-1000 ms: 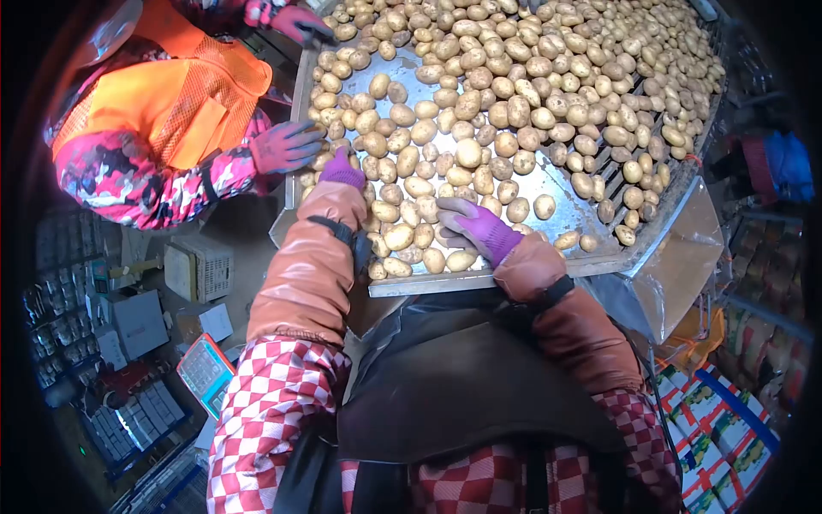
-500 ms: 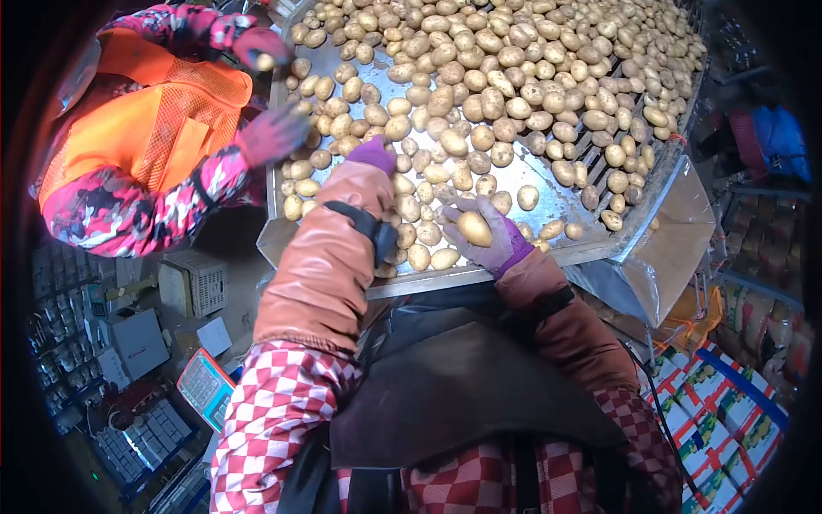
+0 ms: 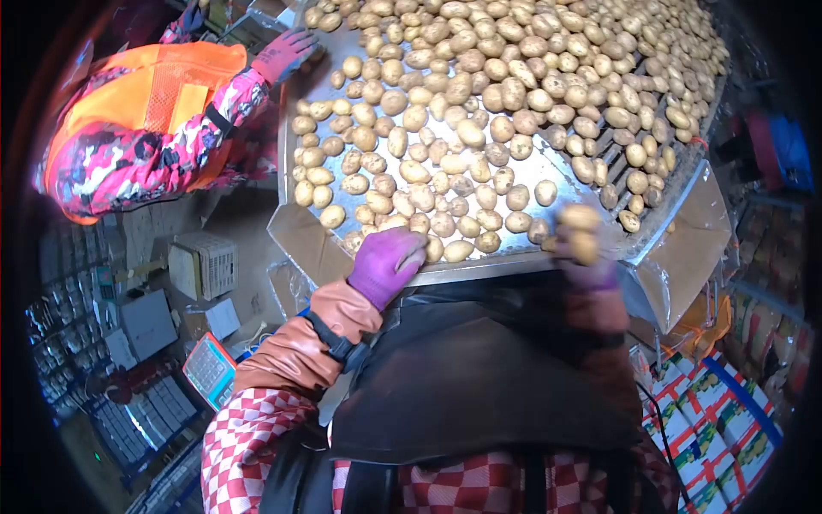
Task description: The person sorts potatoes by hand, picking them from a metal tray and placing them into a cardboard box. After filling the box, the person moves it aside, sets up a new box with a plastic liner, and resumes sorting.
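Observation:
In the head view, many potatoes (image 3: 414,171) lie spread over the metal sorting table (image 3: 330,81). My left hand (image 3: 388,264), in a purple glove, is at the table's front edge with its fingers curled closed. Whatever it might hold is hidden. At the front right, my right hand (image 3: 591,267) is smeared by motion, also in a purple glove. A potato (image 3: 580,218) shows blurred in its grasp, with what looks like a second one just below.
A co-worker in an orange vest (image 3: 137,94) stands at the left, one gloved hand (image 3: 287,56) over the table's far left edge. Cardboard flaps (image 3: 681,248) line the table's sides. A scale (image 3: 208,370), a plastic crate (image 3: 205,264) and printed boxes (image 3: 706,424) stand below.
My left hand has drawn back from among the potatoes to the front edge. My right hand has moved right with a potato. The co-worker's hand has shifted farther up the table.

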A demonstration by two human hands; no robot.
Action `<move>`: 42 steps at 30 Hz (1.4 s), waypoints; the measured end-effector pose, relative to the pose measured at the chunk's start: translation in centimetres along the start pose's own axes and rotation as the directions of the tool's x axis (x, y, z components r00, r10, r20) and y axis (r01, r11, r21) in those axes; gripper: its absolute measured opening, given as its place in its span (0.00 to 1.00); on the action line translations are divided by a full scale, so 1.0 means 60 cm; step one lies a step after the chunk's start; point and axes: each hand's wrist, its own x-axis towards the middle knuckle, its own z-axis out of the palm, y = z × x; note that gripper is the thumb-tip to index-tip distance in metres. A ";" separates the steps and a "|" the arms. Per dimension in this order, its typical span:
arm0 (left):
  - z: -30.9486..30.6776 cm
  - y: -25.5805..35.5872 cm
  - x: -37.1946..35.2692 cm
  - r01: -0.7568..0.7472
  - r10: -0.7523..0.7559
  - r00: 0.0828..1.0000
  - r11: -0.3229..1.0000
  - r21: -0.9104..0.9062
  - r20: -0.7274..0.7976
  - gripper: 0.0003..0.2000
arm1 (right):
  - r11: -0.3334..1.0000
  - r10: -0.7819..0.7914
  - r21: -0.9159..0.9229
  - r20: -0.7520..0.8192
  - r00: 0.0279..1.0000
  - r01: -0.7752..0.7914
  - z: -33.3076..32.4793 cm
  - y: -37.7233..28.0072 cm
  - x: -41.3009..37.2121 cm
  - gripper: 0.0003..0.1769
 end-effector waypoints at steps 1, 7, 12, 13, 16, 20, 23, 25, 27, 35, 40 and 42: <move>0.006 -0.006 -0.010 -0.045 0.049 0.997 0.996 0.072 -0.052 0.19 | 0.968 -0.178 0.181 0.024 0.984 0.171 -0.024 -0.036 -0.028 0.30; 0.078 -0.045 0.056 -0.087 0.130 0.986 0.936 0.340 -0.106 0.30 | 0.601 -0.697 0.199 -0.344 0.629 0.774 -0.144 -0.174 -0.101 0.45; 0.060 -0.114 0.149 -0.043 0.123 0.972 0.931 0.363 -0.200 0.23 | 0.886 -0.444 -0.006 -0.295 0.846 0.463 -0.036 -0.048 0.020 0.39; 0.059 -0.118 0.158 -0.007 0.095 0.972 0.925 0.379 -0.213 0.21 | 0.932 -0.349 0.033 -0.197 0.916 0.362 -0.032 -0.022 0.040 0.35; 0.013 -0.131 0.142 0.014 0.128 0.737 0.979 0.205 -0.664 0.13 | 0.969 -0.248 -0.081 -0.218 0.944 0.235 0.046 0.038 0.053 0.30; -0.041 -0.133 0.004 -0.013 -0.623 0.664 0.542 -0.840 -0.412 0.16 | 0.939 -0.227 -0.300 -0.165 0.960 0.170 0.046 0.055 0.047 0.31; -0.003 -0.211 -0.054 -0.188 -0.670 0.494 0.540 -0.820 -0.554 0.18 | 0.918 -0.220 -0.365 -0.149 0.964 0.153 0.044 0.072 0.056 0.34; 0.015 -0.243 -0.062 -0.053 -0.667 0.513 0.604 -0.795 -0.541 0.16 | 0.920 -0.200 -0.369 -0.159 0.967 0.130 0.051 0.082 0.060 0.34; 0.010 -0.231 -0.046 0.108 -0.677 0.547 0.640 -0.761 -0.492 0.15 | 0.916 -0.161 -0.389 -0.142 0.977 0.095 0.057 0.089 0.063 0.34; -0.074 -0.174 0.146 0.656 -0.626 0.746 0.749 0.089 -0.228 0.29 | 0.913 -0.061 -0.409 -0.140 0.988 -0.002 0.072 0.109 0.065 0.28; -0.076 -0.208 0.139 0.461 -0.482 0.825 0.876 -0.142 -0.296 0.33 | 0.901 0.046 -0.430 -0.060 0.997 -0.067 0.079 0.116 0.063 0.28; -0.069 -0.163 0.107 0.358 -0.522 0.796 0.814 -0.458 -0.306 0.34 | 0.869 0.121 -0.486 0.023 0.992 -0.095 0.093 0.114 0.060 0.32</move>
